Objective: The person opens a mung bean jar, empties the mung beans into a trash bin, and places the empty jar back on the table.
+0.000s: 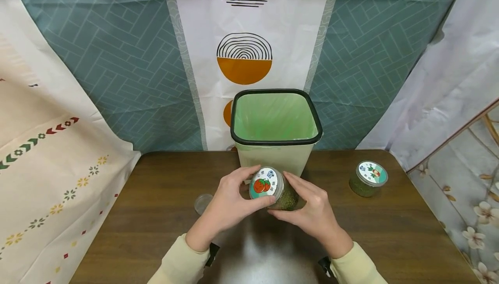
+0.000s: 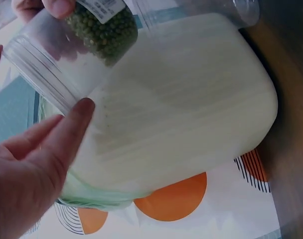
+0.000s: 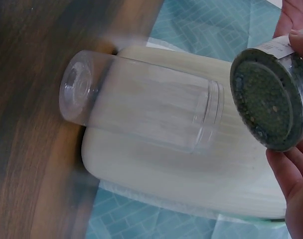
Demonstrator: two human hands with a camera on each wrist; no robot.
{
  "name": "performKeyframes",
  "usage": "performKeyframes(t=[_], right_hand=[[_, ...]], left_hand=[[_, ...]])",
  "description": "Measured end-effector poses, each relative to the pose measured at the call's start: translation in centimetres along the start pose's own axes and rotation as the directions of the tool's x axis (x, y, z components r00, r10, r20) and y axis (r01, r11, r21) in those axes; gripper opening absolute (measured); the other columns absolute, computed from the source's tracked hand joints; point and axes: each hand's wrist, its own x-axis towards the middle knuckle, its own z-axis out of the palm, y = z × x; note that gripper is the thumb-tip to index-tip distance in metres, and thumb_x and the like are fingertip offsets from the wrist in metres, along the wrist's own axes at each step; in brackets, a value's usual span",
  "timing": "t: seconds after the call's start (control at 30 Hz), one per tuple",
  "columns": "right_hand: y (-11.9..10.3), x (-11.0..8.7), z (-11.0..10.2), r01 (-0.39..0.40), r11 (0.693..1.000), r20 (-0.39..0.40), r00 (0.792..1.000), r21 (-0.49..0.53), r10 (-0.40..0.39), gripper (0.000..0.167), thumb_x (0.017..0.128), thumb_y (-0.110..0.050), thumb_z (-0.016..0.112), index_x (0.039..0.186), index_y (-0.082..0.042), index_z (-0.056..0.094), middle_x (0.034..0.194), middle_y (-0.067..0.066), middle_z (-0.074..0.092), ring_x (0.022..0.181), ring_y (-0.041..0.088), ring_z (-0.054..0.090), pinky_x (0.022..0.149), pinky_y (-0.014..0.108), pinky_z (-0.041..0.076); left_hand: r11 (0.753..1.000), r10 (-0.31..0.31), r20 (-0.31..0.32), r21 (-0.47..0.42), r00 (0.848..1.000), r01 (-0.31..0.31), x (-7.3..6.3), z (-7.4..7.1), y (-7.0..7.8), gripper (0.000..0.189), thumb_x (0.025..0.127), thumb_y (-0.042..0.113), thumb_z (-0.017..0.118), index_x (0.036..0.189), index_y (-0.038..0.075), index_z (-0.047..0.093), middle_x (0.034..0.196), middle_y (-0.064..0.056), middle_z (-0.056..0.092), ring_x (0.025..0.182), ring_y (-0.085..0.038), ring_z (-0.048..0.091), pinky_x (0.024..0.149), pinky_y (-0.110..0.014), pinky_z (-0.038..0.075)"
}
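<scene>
Both hands hold a clear jar of green beans (image 1: 287, 198), tilted with its lid to the left, in front of the green bin in the head view. My left hand (image 1: 238, 197) spans its round lid (image 1: 260, 185), which carries a red-fruit picture on its label, with thumb and fingers at the rim. My right hand (image 1: 312, 208) grips the jar's body near the base. Beans lie in the bottom part, below a white sticker, in the left wrist view. Behind it, an uncovered clear jar (image 3: 151, 104) stands before the bin in the right wrist view.
The pale green bin (image 1: 277, 115) with a black rim stands at the table's back edge. A second lidded jar of green contents (image 1: 367, 179) stands at the right. A clear round plastic piece (image 1: 202, 204) lies left of my left wrist on the brown table (image 1: 163, 197).
</scene>
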Motion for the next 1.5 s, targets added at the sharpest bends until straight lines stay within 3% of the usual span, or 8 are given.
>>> performKeyframes(t=[0.17, 0.43, 0.7, 0.77, 0.93, 1.13, 1.27, 1.5], right_hand=[[0.0, -0.1, 0.1, 0.018, 1.0, 0.01, 1.0, -0.006, -0.018, 0.084, 0.047, -0.032, 0.092, 0.119, 0.0, 0.063, 0.114, 0.015, 0.067, 0.101, 0.026, 0.067, 0.096, 0.019, 0.048], [0.2, -0.2, -0.2, 0.009, 1.0, 0.021, 1.0, -0.017, -0.009, 0.083, 0.048, -0.033, 0.092, 0.12, -0.002, 0.062, 0.114, 0.014, 0.066, 0.102, 0.025, 0.066, 0.097, 0.018, 0.046], [0.1, -0.2, -0.3, 0.008, 0.999, 0.008, 1.0, -0.033, -0.008, 0.084, 0.047, -0.034, 0.092, 0.119, -0.001, 0.063, 0.114, 0.014, 0.067, 0.102, 0.025, 0.067, 0.097, 0.018, 0.046], [0.2, -0.2, -0.3, 0.013, 0.999, 0.006, 1.0, -0.035, -0.013, 0.084, 0.048, -0.034, 0.091, 0.119, -0.001, 0.063, 0.114, 0.015, 0.067, 0.102, 0.026, 0.067, 0.097, 0.018, 0.046], [0.2, -0.2, -0.4, 0.024, 0.999, 0.012, 1.0, -0.037, -0.024, 0.082, 0.049, -0.033, 0.091, 0.119, -0.001, 0.063, 0.113, 0.016, 0.067, 0.101, 0.026, 0.067, 0.097, 0.018, 0.046], [0.2, -0.3, -0.3, 0.032, 0.999, 0.01, 0.999, -0.037, -0.032, 0.083, 0.048, -0.034, 0.092, 0.118, 0.0, 0.063, 0.113, 0.016, 0.067, 0.101, 0.026, 0.066, 0.097, 0.018, 0.046], [0.1, -0.2, -0.3, 0.028, 0.999, 0.014, 1.0, -0.035, -0.027, 0.084, 0.047, -0.034, 0.092, 0.119, 0.0, 0.063, 0.114, 0.015, 0.067, 0.101, 0.025, 0.066, 0.097, 0.017, 0.046], [0.0, -0.2, -0.2, 0.033, 0.999, 0.021, 0.999, -0.037, -0.032, 0.085, 0.046, -0.034, 0.092, 0.119, 0.0, 0.062, 0.113, 0.015, 0.067, 0.1, 0.025, 0.067, 0.096, 0.018, 0.047]], left_hand=[[0.994, -0.107, -0.02, -0.015, 0.994, 0.107, -0.1, 0.1, 0.3, 0.076, 0.064, 0.062, 0.074, 0.127, 0.023, 0.055, 0.112, 0.014, 0.058, 0.083, -0.004, 0.062, 0.071, -0.022, 0.055], [0.998, 0.056, 0.126, -0.026, 0.99, -0.053, -0.2, -0.6, 0.2, 0.076, 0.072, 0.032, 0.077, 0.138, 0.018, 0.044, 0.135, 0.01, 0.048, 0.112, -0.007, 0.054, 0.092, -0.026, 0.051], [0.997, 0.043, -0.039, 0.063, 0.998, -0.04, -0.2, 0.5, 0.0, 0.072, 0.068, 0.055, 0.075, 0.128, 0.021, 0.054, 0.116, 0.014, 0.058, 0.09, -0.003, 0.059, 0.074, -0.021, 0.054], [0.996, 0.051, -0.052, 0.075, 0.997, -0.047, -0.2, 0.6, -0.1, 0.075, 0.068, 0.058, 0.074, 0.13, 0.021, 0.053, 0.121, 0.012, 0.058, 0.096, -0.004, 0.06, 0.078, -0.024, 0.054], [0.993, 0.114, 0.01, 0.027, 0.993, -0.114, -0.4, 0.3, 0.0, 0.083, 0.069, 0.042, 0.078, 0.14, 0.023, 0.04, 0.139, 0.005, 0.048, 0.114, -0.008, 0.055, 0.092, -0.032, 0.052], [0.993, 0.114, 0.066, 0.012, 0.991, -0.115, -0.3, 0.0, 0.1, 0.078, 0.072, 0.034, 0.077, 0.139, 0.018, 0.042, 0.12, 0.01, 0.058, 0.095, -0.006, 0.06, 0.083, -0.025, 0.053], [0.994, 0.081, -0.005, 0.07, 0.997, -0.081, -0.2, 0.3, 0.3, 0.069, 0.071, 0.045, 0.077, 0.129, 0.017, 0.053, 0.118, 0.011, 0.058, 0.094, -0.006, 0.059, 0.077, -0.022, 0.054], [0.986, -0.07, -0.092, 0.142, 0.993, 0.083, -0.2, 0.8, 0.7, 0.075, 0.064, 0.068, 0.07, 0.121, 0.022, 0.058, 0.106, 0.014, 0.059, 0.085, -0.003, 0.057, 0.069, -0.02, 0.051]])
